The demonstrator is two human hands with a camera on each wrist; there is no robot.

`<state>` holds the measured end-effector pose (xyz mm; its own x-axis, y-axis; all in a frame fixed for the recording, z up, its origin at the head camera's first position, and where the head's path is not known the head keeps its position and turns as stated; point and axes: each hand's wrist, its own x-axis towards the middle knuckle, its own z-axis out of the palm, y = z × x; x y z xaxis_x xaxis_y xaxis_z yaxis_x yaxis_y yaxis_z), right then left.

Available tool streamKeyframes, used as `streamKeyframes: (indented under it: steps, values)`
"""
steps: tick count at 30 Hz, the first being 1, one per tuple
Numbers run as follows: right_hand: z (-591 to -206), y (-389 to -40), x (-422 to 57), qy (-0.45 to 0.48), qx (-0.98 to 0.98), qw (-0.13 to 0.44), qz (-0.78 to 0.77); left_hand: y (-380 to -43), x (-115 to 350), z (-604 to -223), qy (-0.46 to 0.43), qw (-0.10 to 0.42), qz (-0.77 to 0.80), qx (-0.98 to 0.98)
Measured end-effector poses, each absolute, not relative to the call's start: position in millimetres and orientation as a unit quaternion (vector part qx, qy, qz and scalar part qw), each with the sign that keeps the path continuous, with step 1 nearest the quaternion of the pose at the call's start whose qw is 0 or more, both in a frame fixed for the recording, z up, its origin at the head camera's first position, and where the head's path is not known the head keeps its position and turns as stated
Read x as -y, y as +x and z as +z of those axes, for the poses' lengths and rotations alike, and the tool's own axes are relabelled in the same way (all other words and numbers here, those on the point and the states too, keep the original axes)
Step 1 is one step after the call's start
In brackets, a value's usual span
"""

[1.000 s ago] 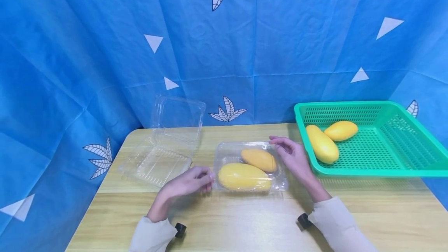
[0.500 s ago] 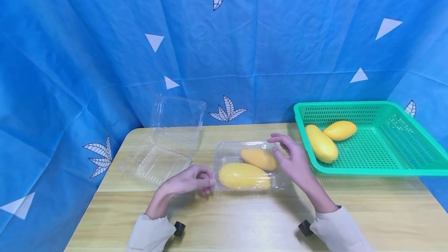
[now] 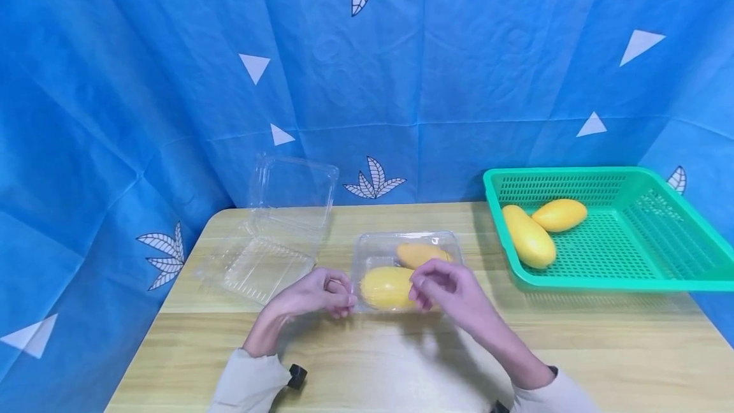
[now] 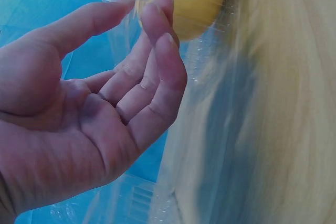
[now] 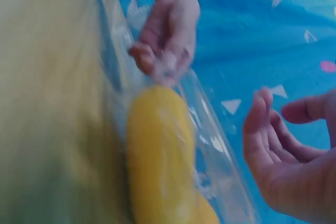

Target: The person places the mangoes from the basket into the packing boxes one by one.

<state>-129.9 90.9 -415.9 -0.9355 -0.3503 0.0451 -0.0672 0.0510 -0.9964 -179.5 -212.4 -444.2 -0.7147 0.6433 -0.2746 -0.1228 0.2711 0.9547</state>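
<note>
A clear plastic clamshell box (image 3: 367, 247) lies on the table with two yellow mangoes inside, a large one (image 3: 385, 287) in front and a smaller one (image 3: 421, 253) behind. Its lid appears to be down over them. At the box's left front corner, my left hand (image 3: 315, 292) pinches the rim between thumb and fingertips. My right hand (image 3: 453, 292) is raised over the right front part of the box, covering part of the large mango. In the right wrist view, that hand's fingers (image 5: 257, 114) are loosely bent with nothing between them.
A second clamshell box (image 3: 266, 269) stands with its lid raised at the left. To the right, a green basket (image 3: 608, 284) holds two mangoes (image 3: 529, 238). The wooden table (image 3: 367, 362) ends at a blue curtain (image 3: 367, 81).
My right hand has moved from the box's right back corner toward the front and left, over the large mango. My left hand has stayed at the left corner.
</note>
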Motion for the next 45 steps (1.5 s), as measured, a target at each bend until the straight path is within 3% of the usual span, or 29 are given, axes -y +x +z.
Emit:
streamKeyframes:
  steps: [6, 14, 29, 45]
  values:
    - [-440, -114, -68, -0.16, -0.669, 0.255, -0.68, -179, 210, -445, 0.169, 0.34, 0.573, -0.726]
    - [-476, -103, -48, -0.124, -0.581, 0.333, -0.732, -180, 207, -452, 0.159, 0.35, 0.573, -0.724]
    - [-481, -97, -13, 0.066, -0.428, 0.268, -0.86, -181, 207, -459, 0.155, 0.348, 0.608, -0.696]
    - [-479, -102, 12, 0.147, -0.394, 0.203, -0.884, -186, 206, -461, 0.145, 0.339, 0.631, -0.683]
